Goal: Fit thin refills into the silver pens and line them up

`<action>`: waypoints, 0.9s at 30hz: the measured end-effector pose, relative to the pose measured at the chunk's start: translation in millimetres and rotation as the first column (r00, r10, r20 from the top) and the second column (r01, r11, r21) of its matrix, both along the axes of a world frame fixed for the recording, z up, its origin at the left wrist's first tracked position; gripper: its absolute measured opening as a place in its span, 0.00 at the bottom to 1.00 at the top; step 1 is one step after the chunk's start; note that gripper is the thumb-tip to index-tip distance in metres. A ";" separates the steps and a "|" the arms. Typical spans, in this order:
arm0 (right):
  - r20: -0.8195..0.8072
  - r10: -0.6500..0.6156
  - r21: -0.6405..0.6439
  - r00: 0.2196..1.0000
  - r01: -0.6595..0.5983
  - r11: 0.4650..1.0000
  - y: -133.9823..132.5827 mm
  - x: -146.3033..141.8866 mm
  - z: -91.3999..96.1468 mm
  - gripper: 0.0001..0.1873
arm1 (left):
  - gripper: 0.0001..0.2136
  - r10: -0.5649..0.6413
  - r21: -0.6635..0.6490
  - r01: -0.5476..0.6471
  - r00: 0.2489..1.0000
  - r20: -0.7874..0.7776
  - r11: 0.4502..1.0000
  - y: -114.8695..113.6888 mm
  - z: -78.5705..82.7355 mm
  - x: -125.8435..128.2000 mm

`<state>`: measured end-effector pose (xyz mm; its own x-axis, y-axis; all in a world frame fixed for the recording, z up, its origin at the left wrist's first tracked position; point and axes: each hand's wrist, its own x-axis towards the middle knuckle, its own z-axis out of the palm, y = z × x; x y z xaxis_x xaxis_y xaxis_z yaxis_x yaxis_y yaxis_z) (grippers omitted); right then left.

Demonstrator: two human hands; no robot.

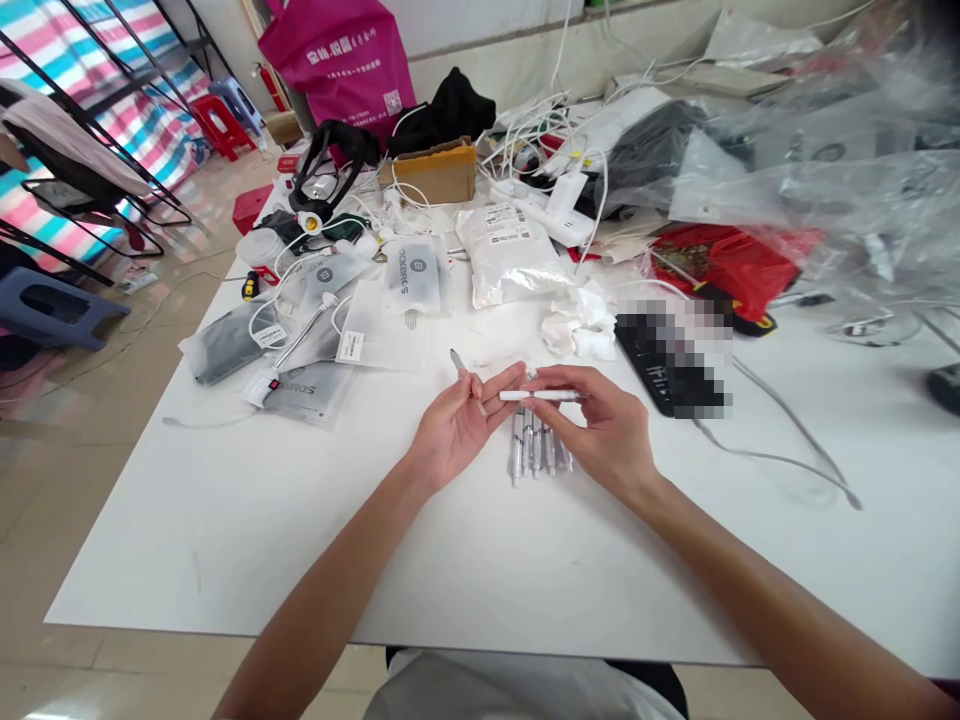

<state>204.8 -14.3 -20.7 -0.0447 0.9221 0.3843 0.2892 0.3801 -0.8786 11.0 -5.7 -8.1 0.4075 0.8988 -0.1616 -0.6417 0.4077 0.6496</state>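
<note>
My left hand (459,428) is turned palm up, with a slim grey pointed tool (457,361) pinched by the thumb and sticking up past it. Its exact kind is not clear. In my right hand (606,425) a white pen (517,396) lies level between thumb and fingers, its left end over the fingertips of my left hand. Below the hands, several silver-and-white pens (535,450) in clear sleeves lie side by side on the white table (420,570). Their upper ends are partly hidden by my hands.
Flat packets in frosted bags (414,278) and a white stick-like device (304,335) lie at left. A stuffed white bag (514,255), crumpled tissue (579,322) and tangled white cables (540,125) sit behind. A black device (645,365), partly blurred, and a grey cable (787,410) are at right.
</note>
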 end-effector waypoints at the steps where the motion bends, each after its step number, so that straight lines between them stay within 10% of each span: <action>1: 0.000 -0.015 0.013 1.000 0.015 1.000 -1.4 -0.6 -1.2 0.14 | 0.19 -0.008 0.000 0.008 1.000 -0.009 1.000 -0.5 0.0 0.5; 12: 0.177 0.070 0.285 0.982 -0.120 0.951 -6.4 -7.0 3.7 0.14 | 0.18 -0.063 -0.052 0.061 0.997 -0.041 0.997 -5.2 -10.7 6.7; 27: 0.132 0.126 0.173 0.983 -0.148 0.974 -4.2 -7.6 -4.1 0.05 | 0.18 -0.079 -0.075 0.074 0.995 -0.054 0.994 -3.9 -8.4 7.9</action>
